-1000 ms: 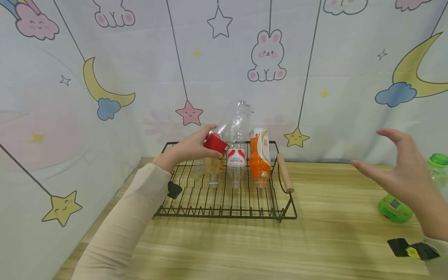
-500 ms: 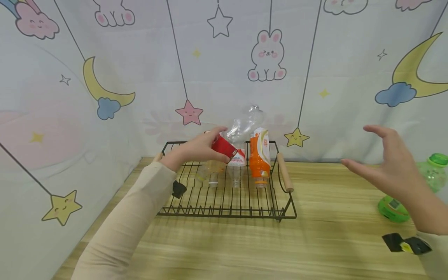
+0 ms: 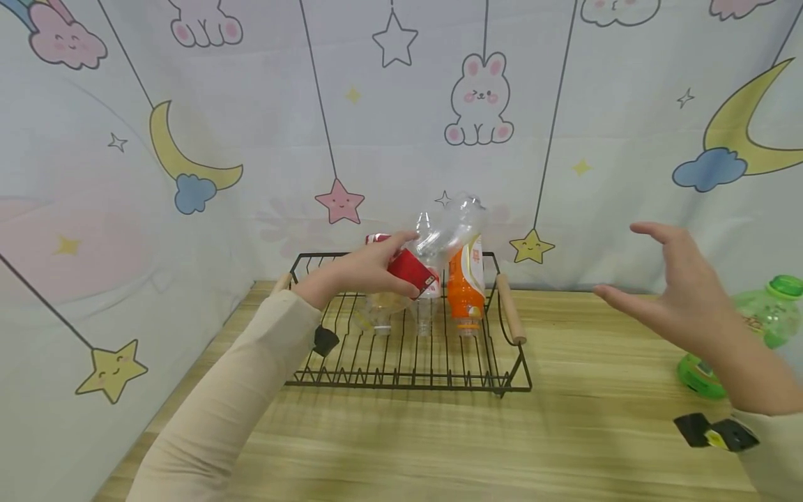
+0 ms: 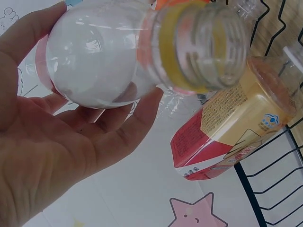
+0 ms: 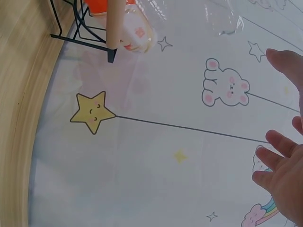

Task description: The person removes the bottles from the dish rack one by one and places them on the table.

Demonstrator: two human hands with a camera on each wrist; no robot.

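Note:
My left hand [image 3: 366,272] grips a clear plastic bottle [image 3: 410,270] with a red label, above a black wire rack [image 3: 401,385]. The bottle tilts, base up to the right; in the left wrist view its capless mouth with a yellow ring [image 4: 173,45] shows. Upside down in the rack stand a yellow-and-red bottle [image 4: 222,127], partly hidden behind the hand in the head view, a clear bottle [image 3: 424,314] with a red-and-white label, and an orange bottle [image 3: 466,286]. My right hand [image 3: 696,307] hangs in the air, thumb and fingers spread, holding nothing.
A green-capped, see-through green bottle [image 3: 778,310] is partly behind the right hand. A green rounded piece [image 3: 699,376] shows below it; whether they are one thing I cannot tell. Wooden handles [image 3: 511,310] flank the rack. A printed curtain [image 3: 596,209] backs the wooden table [image 3: 583,418].
My left hand has moved right with the clear bottle, whose base has swung right and slightly down. The right hand has drifted left, uncovering more of the green bottle.

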